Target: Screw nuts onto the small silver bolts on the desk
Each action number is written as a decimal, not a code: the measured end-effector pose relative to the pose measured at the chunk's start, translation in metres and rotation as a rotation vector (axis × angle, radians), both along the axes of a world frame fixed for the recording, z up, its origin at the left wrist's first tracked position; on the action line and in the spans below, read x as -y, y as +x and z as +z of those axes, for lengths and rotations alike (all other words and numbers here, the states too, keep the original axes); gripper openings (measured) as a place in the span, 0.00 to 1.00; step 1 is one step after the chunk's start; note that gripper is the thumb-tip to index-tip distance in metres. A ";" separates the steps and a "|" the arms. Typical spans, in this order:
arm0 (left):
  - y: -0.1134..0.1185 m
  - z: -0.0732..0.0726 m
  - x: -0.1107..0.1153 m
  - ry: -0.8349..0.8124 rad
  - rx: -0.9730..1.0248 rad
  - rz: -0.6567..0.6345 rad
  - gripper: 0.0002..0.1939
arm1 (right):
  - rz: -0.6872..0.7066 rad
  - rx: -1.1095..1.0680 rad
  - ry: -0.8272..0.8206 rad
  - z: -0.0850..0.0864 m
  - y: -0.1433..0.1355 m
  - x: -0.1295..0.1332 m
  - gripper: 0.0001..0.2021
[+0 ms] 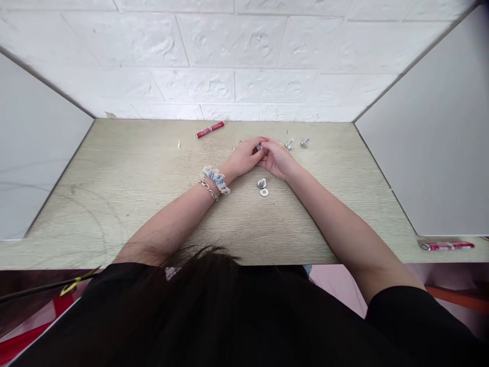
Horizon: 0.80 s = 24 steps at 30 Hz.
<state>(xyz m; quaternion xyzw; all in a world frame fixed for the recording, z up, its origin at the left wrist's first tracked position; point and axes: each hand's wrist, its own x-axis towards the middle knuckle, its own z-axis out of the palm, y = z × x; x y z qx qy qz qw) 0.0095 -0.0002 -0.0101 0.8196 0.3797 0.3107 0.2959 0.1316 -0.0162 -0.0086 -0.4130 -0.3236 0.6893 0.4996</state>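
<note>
My left hand (244,157) and my right hand (279,160) meet above the middle of the table, fingers curled together. Between their fingertips shows a small silver metal part (259,147), gripped by both; the fingers hide most of it, so its exact kind is unclear. Closer to me lies a small bolt (262,183), touching or almost touching a flat round washer (264,192). To the right of my right hand stand two bolts with washers, a nearer bolt (289,145) and a farther bolt (304,143). Bits of metal peek out behind my left hand, mostly covered.
A red tube (210,129) lies near the white brick wall (229,46), with a small whitish scrap (179,145) to its left. Another red tube (446,246) rests at the front right edge. Grey panels flank the wooden table (114,178) on the left and right.
</note>
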 end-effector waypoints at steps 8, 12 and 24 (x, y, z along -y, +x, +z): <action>0.000 0.002 0.001 -0.001 -0.017 0.001 0.18 | -0.009 0.007 -0.007 0.001 -0.001 0.001 0.09; 0.000 0.001 0.001 0.008 -0.024 0.006 0.18 | -0.011 0.014 -0.006 0.002 -0.002 0.001 0.09; 0.000 -0.005 -0.001 0.009 -0.034 0.107 0.16 | -0.036 0.091 0.026 -0.001 -0.005 0.000 0.07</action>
